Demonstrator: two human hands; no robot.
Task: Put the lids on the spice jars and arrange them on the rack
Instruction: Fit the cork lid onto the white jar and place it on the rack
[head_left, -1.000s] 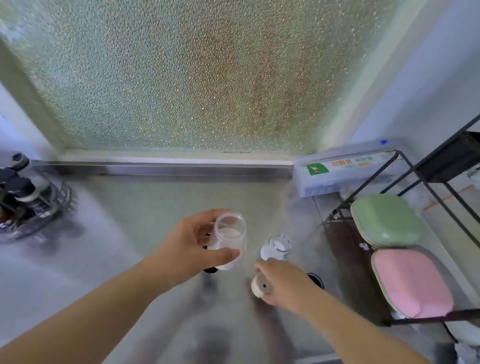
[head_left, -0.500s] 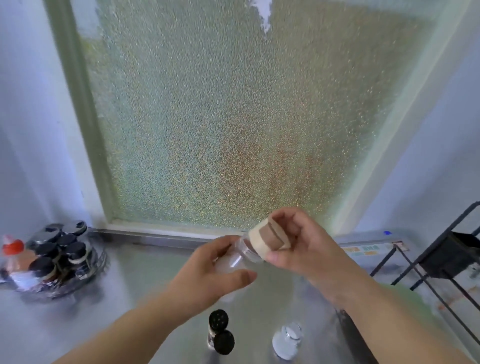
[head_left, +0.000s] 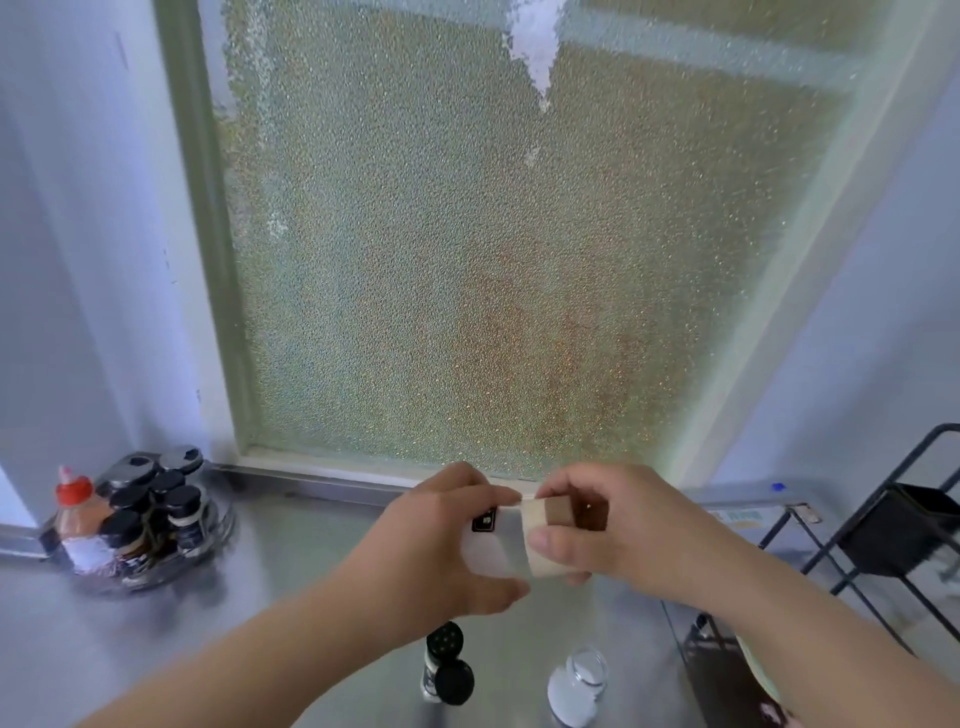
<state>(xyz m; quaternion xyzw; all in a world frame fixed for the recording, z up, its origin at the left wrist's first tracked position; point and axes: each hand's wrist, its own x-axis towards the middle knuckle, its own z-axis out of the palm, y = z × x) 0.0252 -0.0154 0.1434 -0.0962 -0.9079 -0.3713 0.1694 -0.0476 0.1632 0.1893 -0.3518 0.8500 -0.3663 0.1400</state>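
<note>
Wooden cork-coloured round lid (head_left: 545, 540) is being fitted onto the mouth of a clear frosted spice jar with white contents (head_left: 491, 543), held sideways in the air above the steel bench (head_left: 291, 571). Left hand (head_left: 436, 545) wraps the jar body, fingers curled round it; right hand (head_left: 608, 530) pinches the lid between thumb and curled fingers. Lid sits against the jar mouth; cannot tell whether it is fully seated.

Step in hand, by my read: capping this jar, first half of the task. Next move likely calls for pressing or twisting the lid home, then carrying the jar to the round metal spice rack (head_left: 156, 525), well to the left of the held jar, already stocked with black-capped bottles.

Below the held jar on the bench: a small black-capped shaker bottle (head_left: 444, 660), and right of it an open clear glass jar of white powder (head_left: 576, 686), still lidless. Black wire shelf (head_left: 883, 525) stands far right of the held jar.
</note>
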